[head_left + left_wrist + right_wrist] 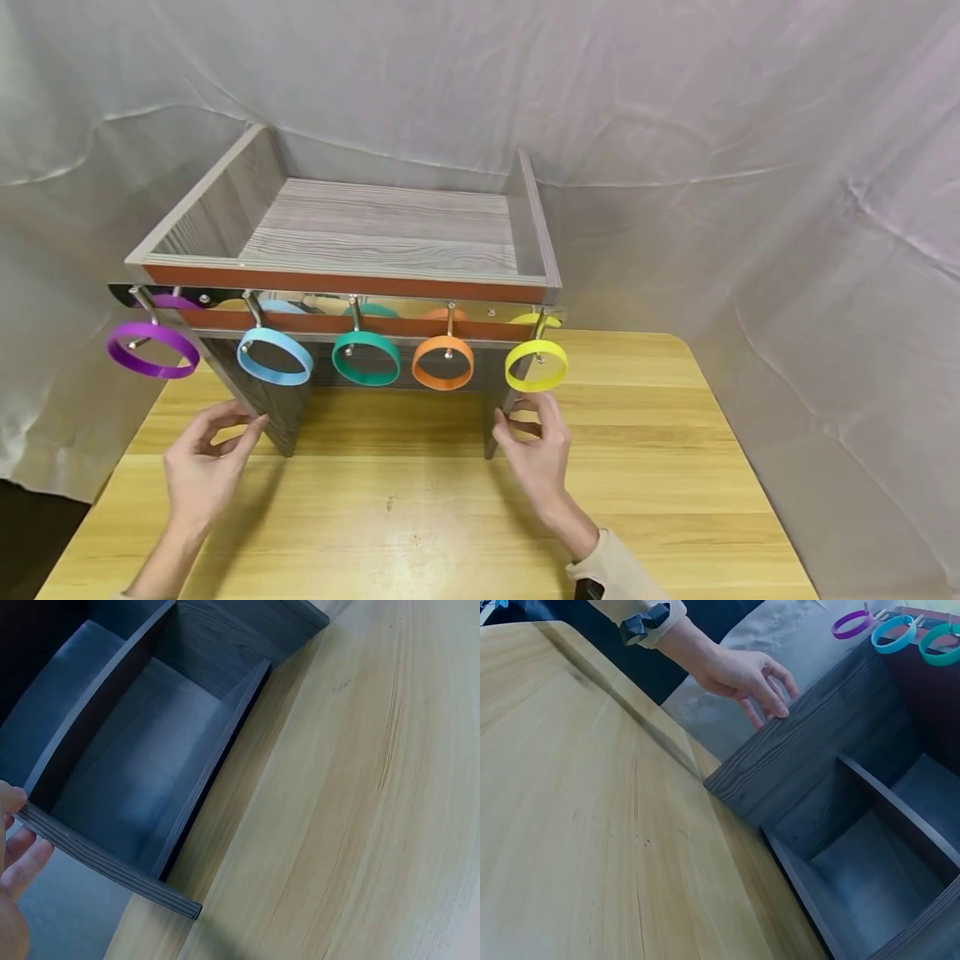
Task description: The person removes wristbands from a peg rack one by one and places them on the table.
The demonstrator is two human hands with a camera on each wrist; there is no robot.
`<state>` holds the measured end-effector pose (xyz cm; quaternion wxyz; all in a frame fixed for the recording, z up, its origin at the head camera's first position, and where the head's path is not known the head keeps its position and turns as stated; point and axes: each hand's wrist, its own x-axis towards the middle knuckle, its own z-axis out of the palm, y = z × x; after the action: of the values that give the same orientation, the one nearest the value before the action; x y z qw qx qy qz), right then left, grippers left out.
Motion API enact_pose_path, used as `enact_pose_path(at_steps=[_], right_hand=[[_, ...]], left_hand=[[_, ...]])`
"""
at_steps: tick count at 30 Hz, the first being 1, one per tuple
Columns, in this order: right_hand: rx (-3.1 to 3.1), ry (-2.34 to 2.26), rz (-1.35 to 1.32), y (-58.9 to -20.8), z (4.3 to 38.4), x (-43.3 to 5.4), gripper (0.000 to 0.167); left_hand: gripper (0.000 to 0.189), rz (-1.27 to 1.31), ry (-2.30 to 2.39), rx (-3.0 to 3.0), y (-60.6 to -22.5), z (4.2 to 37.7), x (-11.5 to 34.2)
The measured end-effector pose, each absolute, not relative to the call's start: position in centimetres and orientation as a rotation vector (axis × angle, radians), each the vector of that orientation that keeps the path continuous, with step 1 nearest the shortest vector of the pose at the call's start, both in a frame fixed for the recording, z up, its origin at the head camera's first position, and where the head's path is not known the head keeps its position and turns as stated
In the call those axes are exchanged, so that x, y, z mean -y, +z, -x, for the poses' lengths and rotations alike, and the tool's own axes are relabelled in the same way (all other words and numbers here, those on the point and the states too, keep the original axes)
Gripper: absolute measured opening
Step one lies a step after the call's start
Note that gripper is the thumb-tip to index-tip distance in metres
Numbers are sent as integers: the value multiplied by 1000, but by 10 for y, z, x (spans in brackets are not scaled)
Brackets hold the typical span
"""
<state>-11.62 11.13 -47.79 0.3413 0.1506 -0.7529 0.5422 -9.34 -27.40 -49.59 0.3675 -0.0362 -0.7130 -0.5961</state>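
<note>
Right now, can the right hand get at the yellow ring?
Likely yes. The yellow ring hangs on the end hook, just above the right hand, with nothing visible between them. But that hand is pinching the right side panel, so it would probably need to let go first.

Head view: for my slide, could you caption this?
Left hand and right hand grip a grey shelf by its sides, below five coloured rings on hooks.
</note>
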Motion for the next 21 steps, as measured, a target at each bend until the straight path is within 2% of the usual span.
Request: enact_pose_path(at_steps=[13, 21], right_hand=[[1959, 1387, -387, -479, 116, -110, 32], [1959, 1357, -374, -479, 116, -110, 38]], left_hand=[[34, 52, -1513, 1872, -497, 91, 277], [35, 69, -1532, 1886, -494, 92, 278]])
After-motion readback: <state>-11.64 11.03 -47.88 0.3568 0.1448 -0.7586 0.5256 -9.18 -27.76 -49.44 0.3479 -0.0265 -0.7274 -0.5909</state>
